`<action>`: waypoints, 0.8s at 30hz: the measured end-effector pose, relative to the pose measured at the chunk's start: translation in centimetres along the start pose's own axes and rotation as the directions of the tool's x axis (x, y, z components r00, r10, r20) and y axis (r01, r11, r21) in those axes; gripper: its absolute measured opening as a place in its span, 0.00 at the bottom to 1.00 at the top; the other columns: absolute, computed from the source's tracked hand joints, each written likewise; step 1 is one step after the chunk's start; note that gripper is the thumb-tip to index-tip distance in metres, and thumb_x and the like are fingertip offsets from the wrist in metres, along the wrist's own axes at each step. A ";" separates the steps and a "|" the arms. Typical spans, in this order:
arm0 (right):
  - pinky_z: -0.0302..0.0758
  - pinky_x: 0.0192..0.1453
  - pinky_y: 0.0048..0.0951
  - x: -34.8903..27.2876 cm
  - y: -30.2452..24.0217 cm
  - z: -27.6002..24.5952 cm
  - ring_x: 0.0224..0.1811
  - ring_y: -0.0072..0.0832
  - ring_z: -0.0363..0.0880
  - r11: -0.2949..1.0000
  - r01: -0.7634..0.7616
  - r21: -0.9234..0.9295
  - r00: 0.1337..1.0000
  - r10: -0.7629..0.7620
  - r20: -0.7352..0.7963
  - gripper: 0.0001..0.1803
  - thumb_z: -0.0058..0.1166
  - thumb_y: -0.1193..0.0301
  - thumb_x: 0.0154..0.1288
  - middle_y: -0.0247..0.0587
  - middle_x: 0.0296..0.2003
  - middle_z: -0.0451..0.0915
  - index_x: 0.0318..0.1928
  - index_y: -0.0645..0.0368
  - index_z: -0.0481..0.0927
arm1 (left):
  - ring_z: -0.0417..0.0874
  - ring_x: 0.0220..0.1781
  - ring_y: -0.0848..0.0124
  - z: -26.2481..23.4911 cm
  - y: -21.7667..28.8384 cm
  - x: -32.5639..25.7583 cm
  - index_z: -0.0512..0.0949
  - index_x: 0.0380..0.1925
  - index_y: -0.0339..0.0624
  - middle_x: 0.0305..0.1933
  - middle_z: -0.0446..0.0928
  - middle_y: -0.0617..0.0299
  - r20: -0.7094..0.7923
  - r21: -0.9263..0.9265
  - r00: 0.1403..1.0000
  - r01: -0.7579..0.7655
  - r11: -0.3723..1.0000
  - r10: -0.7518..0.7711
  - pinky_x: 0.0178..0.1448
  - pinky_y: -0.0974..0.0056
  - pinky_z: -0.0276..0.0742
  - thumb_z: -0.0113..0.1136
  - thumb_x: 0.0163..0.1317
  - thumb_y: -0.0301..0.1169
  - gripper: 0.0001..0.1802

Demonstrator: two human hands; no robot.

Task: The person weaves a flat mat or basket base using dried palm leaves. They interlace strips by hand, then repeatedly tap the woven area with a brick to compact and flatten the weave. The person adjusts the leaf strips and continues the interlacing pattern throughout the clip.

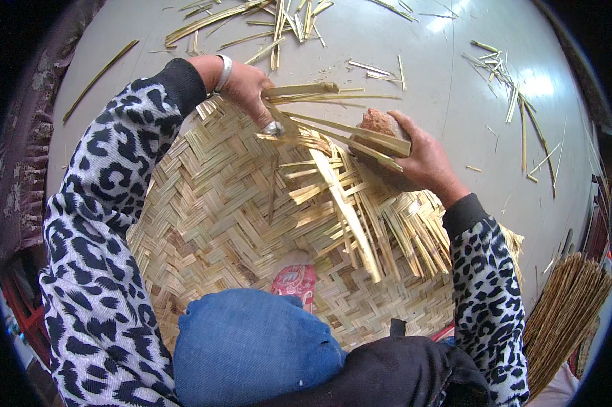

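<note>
A woven mat (204, 197) of pale split strips lies under my hands, in a zigzag weave with loose strip ends along its far right side. My left hand (248, 88) is closed on several strips (302, 90) at the mat's far edge; something whitish covers a fingertip. Beyond the mat's edge, my right hand (424, 156) is wrapped round a reddish, rough-ended brick (380, 124). Strips run from the left hand across the brick to the right hand. Whether the right fingers also grip those strips, I cannot tell. Cut strip ends fan out below the brick.
Loose strips (279, 30) and scraps lie on the smooth grey floor (428, 81), with another scatter (499, 68) at the far right. A bundle of brown stalks (563, 319) stands at the right. A pink-and-white shoe (295, 281) rests on the mat near my knee (251, 346).
</note>
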State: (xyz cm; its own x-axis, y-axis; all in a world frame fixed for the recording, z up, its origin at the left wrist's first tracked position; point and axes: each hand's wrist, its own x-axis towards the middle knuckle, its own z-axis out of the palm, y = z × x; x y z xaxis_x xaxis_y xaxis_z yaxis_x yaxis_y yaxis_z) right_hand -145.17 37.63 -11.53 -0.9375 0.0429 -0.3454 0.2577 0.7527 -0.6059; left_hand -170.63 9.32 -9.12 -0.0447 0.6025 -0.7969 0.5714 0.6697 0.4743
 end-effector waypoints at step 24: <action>0.81 0.56 0.48 0.5 -7.4 -0.1 0.52 0.54 0.85 0.996 0.074 0.058 0.994 -0.079 0.078 0.46 0.74 0.59 0.53 0.58 0.49 0.85 0.71 0.54 0.67 | 0.64 0.81 0.54 17.0 1.6 -6.3 0.65 0.74 0.37 0.80 0.64 0.50 -0.585 0.498 0.757 0.052 0.865 0.291 0.82 0.49 0.57 0.63 0.59 0.33 0.41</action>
State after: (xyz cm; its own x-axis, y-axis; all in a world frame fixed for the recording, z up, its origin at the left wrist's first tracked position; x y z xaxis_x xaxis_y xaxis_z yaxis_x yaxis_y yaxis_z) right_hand -147.56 32.12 -7.13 -0.9337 -0.0679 -0.3515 0.2005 0.7141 -0.6707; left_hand -155.51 -0.75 -9.68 -0.3467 0.9050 -0.2463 0.9005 0.3947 0.1826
